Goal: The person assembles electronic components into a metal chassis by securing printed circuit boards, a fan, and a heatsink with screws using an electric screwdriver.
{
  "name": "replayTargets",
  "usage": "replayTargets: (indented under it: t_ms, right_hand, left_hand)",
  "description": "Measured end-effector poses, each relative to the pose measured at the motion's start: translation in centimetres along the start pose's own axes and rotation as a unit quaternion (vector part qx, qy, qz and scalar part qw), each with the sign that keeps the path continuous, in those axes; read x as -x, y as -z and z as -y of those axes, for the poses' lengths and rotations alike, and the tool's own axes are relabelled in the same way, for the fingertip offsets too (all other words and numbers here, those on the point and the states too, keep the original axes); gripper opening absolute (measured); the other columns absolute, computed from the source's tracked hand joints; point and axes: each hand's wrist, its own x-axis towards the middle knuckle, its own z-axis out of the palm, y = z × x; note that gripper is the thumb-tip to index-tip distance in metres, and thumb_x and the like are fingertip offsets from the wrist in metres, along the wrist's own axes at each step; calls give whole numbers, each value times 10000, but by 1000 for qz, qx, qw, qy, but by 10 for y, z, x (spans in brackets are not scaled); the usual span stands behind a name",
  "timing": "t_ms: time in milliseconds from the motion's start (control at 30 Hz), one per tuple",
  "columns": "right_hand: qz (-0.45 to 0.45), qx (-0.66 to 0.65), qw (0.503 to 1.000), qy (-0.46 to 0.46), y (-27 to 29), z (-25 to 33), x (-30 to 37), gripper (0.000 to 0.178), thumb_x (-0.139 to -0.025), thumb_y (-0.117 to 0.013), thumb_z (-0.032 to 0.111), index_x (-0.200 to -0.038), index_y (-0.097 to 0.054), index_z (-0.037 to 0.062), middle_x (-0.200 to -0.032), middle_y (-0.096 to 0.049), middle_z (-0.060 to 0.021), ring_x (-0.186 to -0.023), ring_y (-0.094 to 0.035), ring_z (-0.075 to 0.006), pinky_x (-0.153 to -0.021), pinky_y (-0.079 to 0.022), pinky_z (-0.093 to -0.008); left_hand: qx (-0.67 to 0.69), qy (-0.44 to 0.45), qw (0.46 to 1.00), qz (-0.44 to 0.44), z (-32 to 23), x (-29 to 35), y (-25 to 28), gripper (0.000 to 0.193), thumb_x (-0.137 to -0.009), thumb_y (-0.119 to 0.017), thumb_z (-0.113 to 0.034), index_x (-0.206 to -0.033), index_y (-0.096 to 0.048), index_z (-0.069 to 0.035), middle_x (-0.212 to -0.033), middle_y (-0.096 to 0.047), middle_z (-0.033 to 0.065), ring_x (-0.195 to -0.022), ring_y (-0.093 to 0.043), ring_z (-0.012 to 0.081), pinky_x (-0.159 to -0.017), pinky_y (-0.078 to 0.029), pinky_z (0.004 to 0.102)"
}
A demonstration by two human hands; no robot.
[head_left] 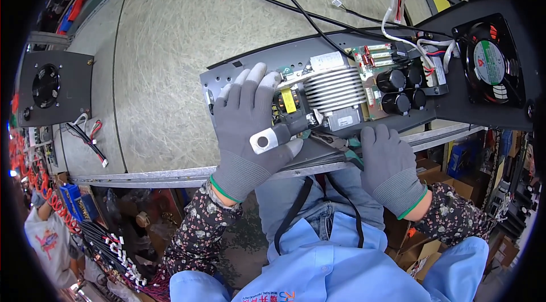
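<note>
Dark sheet-metal casing point(452, 107) carries a ribbed silvery heatsink point(335, 91).

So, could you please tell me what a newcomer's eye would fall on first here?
Probably the ribbed silver heat sink near the middle of the dark metal panel, and the large fan at the far right. Next, the grey-gloved left hand lies over the panel's left part, by a silver cable lug, while the right hand holds green-handled pliers at the front edge.

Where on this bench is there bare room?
Bare benchtop: between the leftmost fan panel and electronics chassis. Crowded: the chassis's left end under the left hand, near edge by right hand and pliers, far side with black cables.
</note>
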Motion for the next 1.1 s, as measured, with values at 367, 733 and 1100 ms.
replayTargets:
  t_ms: [367,733,1100]
  right_hand:
    - [272,-52,961,7,41,-14,-28,560,-724,-679,225,-1114,-399,-63,-980,-565,-229,-842,-637,-359,-739,-529,-404]
    - [287,-71,952,81,42,-32,-43,485,-670,-646,215,-996,-465,-94,-781,-616,-226,-739,-642,-367,-679,-535,-410]
    - [151,-66,984,72,33,-25,-24,481,-650,-687,199,-1014,-490,-45,-865,-621,-220,-769,-647,-355,-676,-529,-409]
  left_hand:
    - [15,-8,1000,6,-1,-2,2,794,-582,-797,-324,-1220,-443,-9,-1275,-441,199,-1215,-413,369,-988,-295,468]
    - [4,-21,1000,0,3,2,-2,820,-572,-765,-376,-1239,-431,-36,-1290,-449,149,-1197,-430,339,-995,-287,475]
    - [-35,-46,998,-18,-1,2,1,829,-532,-783,-347,-1217,-463,-7,-1299,-433,165,-1228,-403,344,-1001,-289,478]
